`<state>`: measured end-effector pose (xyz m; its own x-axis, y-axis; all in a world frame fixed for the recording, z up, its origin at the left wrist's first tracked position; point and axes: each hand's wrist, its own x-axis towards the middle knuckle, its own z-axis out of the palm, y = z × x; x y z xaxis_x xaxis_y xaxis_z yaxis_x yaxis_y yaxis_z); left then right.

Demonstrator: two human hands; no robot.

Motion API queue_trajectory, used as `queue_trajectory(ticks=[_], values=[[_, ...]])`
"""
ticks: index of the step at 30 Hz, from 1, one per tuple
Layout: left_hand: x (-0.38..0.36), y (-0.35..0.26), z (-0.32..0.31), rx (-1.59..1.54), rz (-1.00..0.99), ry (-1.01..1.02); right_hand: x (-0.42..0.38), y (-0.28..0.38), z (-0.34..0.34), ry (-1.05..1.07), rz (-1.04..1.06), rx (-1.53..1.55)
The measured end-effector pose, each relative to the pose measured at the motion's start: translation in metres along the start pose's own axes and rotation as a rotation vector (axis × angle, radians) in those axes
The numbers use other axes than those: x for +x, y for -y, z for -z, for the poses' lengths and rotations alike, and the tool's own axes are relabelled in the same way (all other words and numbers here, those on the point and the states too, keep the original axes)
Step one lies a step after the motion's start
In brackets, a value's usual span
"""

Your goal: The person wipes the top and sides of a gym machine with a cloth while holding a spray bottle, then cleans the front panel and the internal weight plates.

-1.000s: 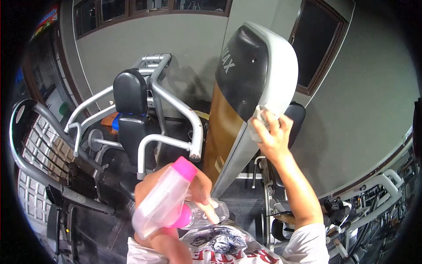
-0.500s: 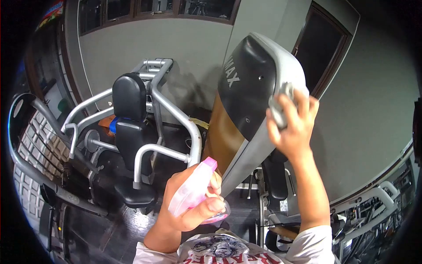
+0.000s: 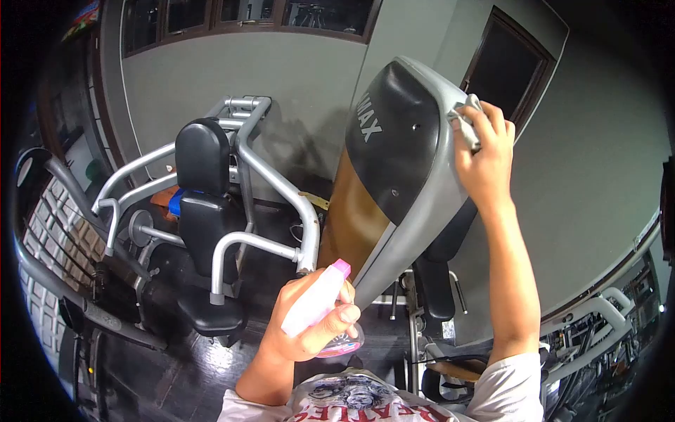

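A small grey cloth (image 3: 466, 119), crumpled, is pressed by the closed right hand (image 3: 485, 158) against the upper grey edge of the machine shroud (image 3: 401, 148). A clear spray bottle (image 3: 320, 309) with a pink cap is gripped low by the left hand (image 3: 309, 330). A black-padded seat machine (image 3: 204, 204) is seen behind, to the left.
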<state>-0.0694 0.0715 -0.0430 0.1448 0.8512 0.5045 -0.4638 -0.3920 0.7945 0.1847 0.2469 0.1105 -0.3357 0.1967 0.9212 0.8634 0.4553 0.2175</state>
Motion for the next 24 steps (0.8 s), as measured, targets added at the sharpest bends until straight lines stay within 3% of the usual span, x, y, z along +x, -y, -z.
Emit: queue_trajectory(ticks=[4,8,9,11,12,13,14,15,16,18,19,24], values=[[-0.011,0.0,0.011,0.021,0.028,-0.031,-0.05,0.03,0.005,-0.01,0.275,-0.061],[-0.028,0.0,0.02,0.148,0.048,-0.03,-0.18,0.043,-0.008,0.376,0.669,-0.055],[-0.031,0.0,0.021,0.199,0.037,-0.028,-0.187,0.049,-0.006,0.371,0.771,-0.076],[-0.038,-0.005,0.021,0.184,0.077,-0.048,-0.179,0.043,-0.008,0.449,0.724,-0.025],[-0.04,-0.006,0.023,0.187,0.082,-0.047,-0.158,0.045,-0.005,0.337,0.743,-0.07],[-0.042,-0.007,0.025,0.192,0.09,-0.044,-0.128,0.047,0.0,0.339,0.67,-0.162],[-0.043,-0.009,0.025,0.198,0.093,-0.046,-0.097,0.043,-0.002,0.18,0.586,-0.254],[-0.045,-0.01,0.025,0.201,0.096,-0.048,-0.064,0.036,-0.001,0.145,0.449,-0.214],[-0.046,-0.011,0.024,0.203,0.1,-0.051,-0.025,0.041,0.012,0.152,0.316,-0.365],[-0.049,-0.011,0.023,0.178,0.099,-0.056,0.015,0.029,0.013,0.045,0.183,-0.338],[-0.049,-0.011,0.024,0.168,0.096,-0.057,0.018,0.024,0.01,0.168,0.06,-0.227],[-0.057,-0.014,0.029,0.129,0.111,-0.086,-0.056,0.052,0.004,0.236,0.363,-0.226]])
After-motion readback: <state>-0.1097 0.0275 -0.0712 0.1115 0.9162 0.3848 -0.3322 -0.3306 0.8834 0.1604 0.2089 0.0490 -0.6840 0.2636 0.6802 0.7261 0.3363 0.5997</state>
